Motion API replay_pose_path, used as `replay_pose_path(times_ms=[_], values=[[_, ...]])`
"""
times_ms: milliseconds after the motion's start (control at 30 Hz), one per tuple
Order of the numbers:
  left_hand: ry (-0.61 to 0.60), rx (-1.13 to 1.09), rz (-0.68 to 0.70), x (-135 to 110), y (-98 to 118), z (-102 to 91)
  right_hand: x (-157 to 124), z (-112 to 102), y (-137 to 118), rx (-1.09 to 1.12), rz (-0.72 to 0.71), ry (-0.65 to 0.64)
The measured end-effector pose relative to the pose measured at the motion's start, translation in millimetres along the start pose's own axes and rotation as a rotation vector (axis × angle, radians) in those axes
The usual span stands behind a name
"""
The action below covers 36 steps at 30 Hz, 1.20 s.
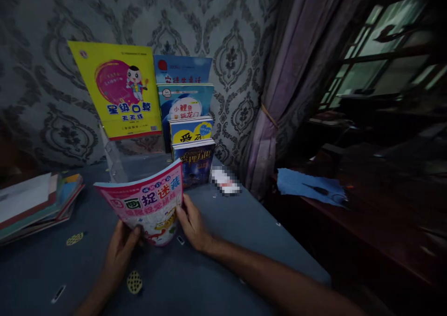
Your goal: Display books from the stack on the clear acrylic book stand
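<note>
A pink-covered book [150, 204] with Chinese characters and cartoon drawings is held upright and slightly curved above the table. My left hand [122, 246] grips its lower left edge, thumb on the cover. On the right edge, my right hand [192, 223] has its thumb on the front and its fingers mostly hidden behind. Just beyond, a clear stepped stand [117, 160] carries a yellow book [122, 92] on its left side. To the right of that, a blue book [183, 68], a teal book [186, 97], a yellow-and-blue book [192, 131] and a dark blue book [195, 162] rise in tiers.
A stack of books and papers [38, 204] lies at the table's left. A blurred-out white item [226, 181] rests near the right edge of the blue table [237, 227]. Beyond are a tied curtain [279, 92] and a dark red surface with a blue cloth [310, 185].
</note>
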<state>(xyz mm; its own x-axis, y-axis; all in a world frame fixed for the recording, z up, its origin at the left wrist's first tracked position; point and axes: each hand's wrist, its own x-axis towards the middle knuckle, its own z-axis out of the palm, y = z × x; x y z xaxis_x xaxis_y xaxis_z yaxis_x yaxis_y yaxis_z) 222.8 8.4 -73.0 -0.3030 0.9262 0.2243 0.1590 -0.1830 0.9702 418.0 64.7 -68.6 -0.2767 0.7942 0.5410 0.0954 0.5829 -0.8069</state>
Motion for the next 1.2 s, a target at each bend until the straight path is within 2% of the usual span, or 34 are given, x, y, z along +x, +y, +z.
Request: replay_pose_path(times_ms=[100,233,467,767,900,1067,1200], values=[[0.019,-0.028,-0.034,2,-4,-1.7,-2,-1,-4,-0.01,-0.005,-0.039],[-0.03,-0.025,-0.082,4,-8,-4.5,-3,-2,-8,0.024,-0.039,-0.095],[0.009,-0.032,-0.06,-1,-4,0.8,-5,-4,-6,0.073,-0.056,-0.169],[-0.054,0.024,-0.11,-3,-2,-4.5,-4,-6,-7,0.077,-0.056,-0.197],[-0.034,0.036,-0.07,-5,2,-4.4,-5,-6,-6,0.083,-0.068,-0.217],[-0.06,0.037,-0.059,-3,0,-4.8,-5,-6,-9,0.14,-0.004,-0.254],[-0.069,-0.159,-0.069,-2,1,4.2,-2,-6,-13,0.196,0.082,-0.244]])
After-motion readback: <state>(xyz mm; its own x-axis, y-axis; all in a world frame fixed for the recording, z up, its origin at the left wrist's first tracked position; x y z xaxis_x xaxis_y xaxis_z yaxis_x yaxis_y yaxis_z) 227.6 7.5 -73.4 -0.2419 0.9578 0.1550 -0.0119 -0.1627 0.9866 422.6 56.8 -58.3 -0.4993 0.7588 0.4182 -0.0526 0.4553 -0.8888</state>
